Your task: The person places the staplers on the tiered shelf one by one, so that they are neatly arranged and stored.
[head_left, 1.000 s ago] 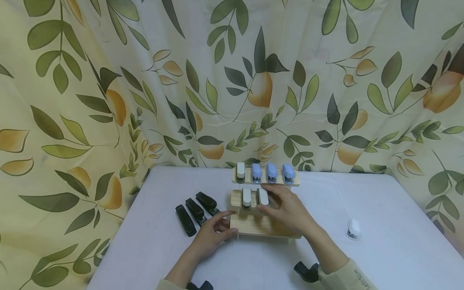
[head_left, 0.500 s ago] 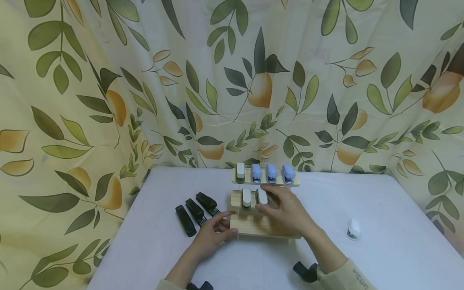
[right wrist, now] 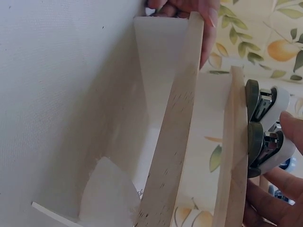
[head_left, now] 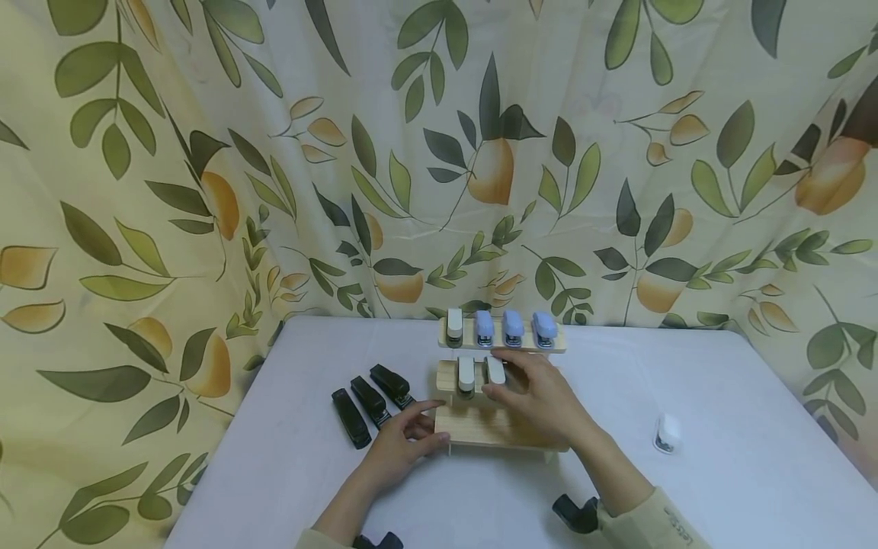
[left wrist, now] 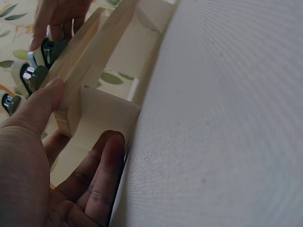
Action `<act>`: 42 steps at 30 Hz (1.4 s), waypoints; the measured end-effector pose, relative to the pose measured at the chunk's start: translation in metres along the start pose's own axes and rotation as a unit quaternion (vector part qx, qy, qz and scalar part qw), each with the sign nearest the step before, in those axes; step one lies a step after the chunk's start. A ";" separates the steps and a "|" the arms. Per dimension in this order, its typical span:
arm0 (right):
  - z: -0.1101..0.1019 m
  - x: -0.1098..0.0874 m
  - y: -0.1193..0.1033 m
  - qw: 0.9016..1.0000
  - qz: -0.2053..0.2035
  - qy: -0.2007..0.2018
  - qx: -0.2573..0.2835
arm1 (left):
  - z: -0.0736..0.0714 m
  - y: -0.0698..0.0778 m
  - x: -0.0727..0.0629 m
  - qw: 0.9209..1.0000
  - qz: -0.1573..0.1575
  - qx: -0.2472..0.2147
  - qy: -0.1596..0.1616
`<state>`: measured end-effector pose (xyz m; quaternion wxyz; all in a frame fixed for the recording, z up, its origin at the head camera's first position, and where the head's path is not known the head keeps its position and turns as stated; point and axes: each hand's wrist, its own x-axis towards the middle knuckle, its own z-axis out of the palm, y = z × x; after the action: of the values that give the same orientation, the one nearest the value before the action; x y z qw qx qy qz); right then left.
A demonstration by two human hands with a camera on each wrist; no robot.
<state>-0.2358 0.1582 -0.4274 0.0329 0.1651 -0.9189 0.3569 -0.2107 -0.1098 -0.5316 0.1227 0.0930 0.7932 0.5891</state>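
In the head view a tiered wooden stand (head_left: 504, 425) stands mid-table. My left hand (head_left: 401, 450) grips its left end; in the left wrist view the thumb (left wrist: 42, 101) lies on the wooden step, with fingers at the white side support (left wrist: 106, 106). On the middle step my right hand (head_left: 542, 393) pinches a white mini stapler (head_left: 495, 370), thumb in front and fingers behind. It sits upright beside another white mini stapler (head_left: 466, 374). The right wrist view shows the held mini stapler (right wrist: 279, 153) with its dark base against the step.
The back step (head_left: 503, 348) bears one white mini stapler (head_left: 455, 326) and three blue ones (head_left: 513, 328). Three black staplers (head_left: 370, 400) lie left of the stand. A lone white mini stapler (head_left: 667, 434) is on the table's right side. A patterned curtain (head_left: 439, 229) hangs behind.
The mini stapler under my right hand has shifted slightly left and stands straighter, closer to its neighbour. My left hand keeps its place on the stand.
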 end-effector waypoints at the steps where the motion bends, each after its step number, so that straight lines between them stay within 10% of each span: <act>1: 0.000 0.000 0.000 1.000 0.000 0.000 0.001 | 0.000 0.000 0.000 1.000 0.000 0.001 0.000; 42: -0.012 -0.026 0.016 0.998 -0.031 0.050 0.000 | 0.002 0.001 -0.001 1.000 0.010 -0.006 0.007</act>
<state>-0.2169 0.1844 -0.4333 0.0893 0.1754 -0.9104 0.3639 -0.2089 -0.1082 -0.5310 0.1120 0.0966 0.7897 0.5954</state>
